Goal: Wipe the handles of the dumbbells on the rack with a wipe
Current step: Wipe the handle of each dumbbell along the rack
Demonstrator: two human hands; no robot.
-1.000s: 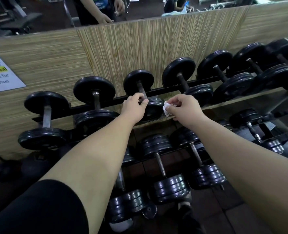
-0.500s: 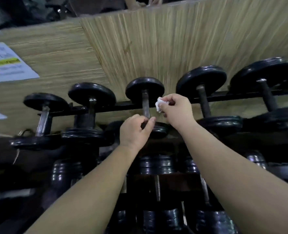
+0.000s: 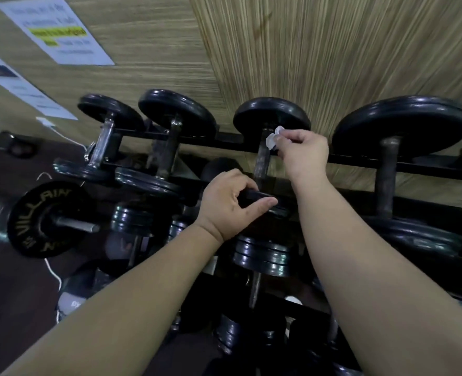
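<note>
One dumbbell (image 3: 292, 116) serves as the reference for every position given here. It lies across the black rail (image 3: 360, 161) of the rack. Its long axis runs away from the viewer toward the wood-panelled wall (image 3: 332, 50), with the far plate (image 3: 257, 112) at the wall end and the near plate (image 3: 280, 209) at the viewer's end. Between them the handle (image 3: 262, 161) appears nearly upright in the view, leaning slightly right at its top.

Right hand (image 3: 304, 153): just right of the handle's far end. The thumb and fingertips pinch a small crumpled white wipe (image 3: 271, 139), which touches the handle directly below the far plate; the other fingers are curled in.

Left hand (image 3: 228, 204): at the dumbbell's near end. The fingers are curled over the near plate and the thumb is stretched along its lower edge, so the plate is gripped between them.

Left of the reference dumbbell lie two smaller dumbbells (image 3: 175, 112), parallel to it on the same rail. To its right is a larger dumbbell (image 3: 400, 123), also parallel. Beneath the near plate sits a lower-tier dumbbell (image 3: 262, 256) with stacked shiny plates, its bar pointing the same way. Well to the lower left is a loose plate (image 3: 48, 218) with gold lettering, its short bar pointing toward the reference dumbbell. Up and to the far left, two paper notices (image 3: 56, 31) hang on the wall; their text is too blurred to read.
</note>
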